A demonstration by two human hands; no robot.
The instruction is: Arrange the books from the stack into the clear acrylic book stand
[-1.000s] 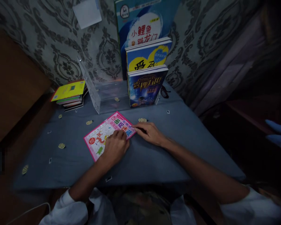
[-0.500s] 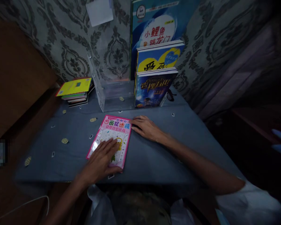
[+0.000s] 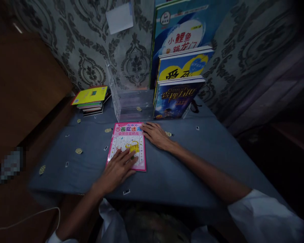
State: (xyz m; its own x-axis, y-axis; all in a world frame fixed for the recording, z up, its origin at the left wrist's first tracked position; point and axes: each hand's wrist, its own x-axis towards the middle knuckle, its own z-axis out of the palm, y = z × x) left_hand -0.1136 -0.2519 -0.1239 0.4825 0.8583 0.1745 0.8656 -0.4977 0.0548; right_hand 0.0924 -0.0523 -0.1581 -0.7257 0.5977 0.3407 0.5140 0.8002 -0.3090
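Observation:
A pink-bordered picture book (image 3: 124, 140) with a yellow tiger on its cover lies closed and flat on the table, just in front of a clear acrylic book rack (image 3: 135, 114). My left hand (image 3: 120, 168) rests on the lower left part of the cover, fingers stretched out. At the book's upper right corner, my right hand (image 3: 155, 135) touches the edge with extended fingers, its palm toward the tablecloth. Neither hand grasps anything. Part of the cover is hidden under my left hand.
Upright books (image 3: 178, 98) fill the rack's right side in rising tiers. A stack of books (image 3: 91, 96) with a yellow one on top lies at the back left. Dark glasses (image 3: 195, 106) sit behind the rack's right end. The blue-grey tablecloth (image 3: 192, 162) has pineapple prints.
The picture book has slid away from me, closer to the rack, and turned straighter. Both hands stay on it, my left hand now lower on the cover. The view has shifted slightly.

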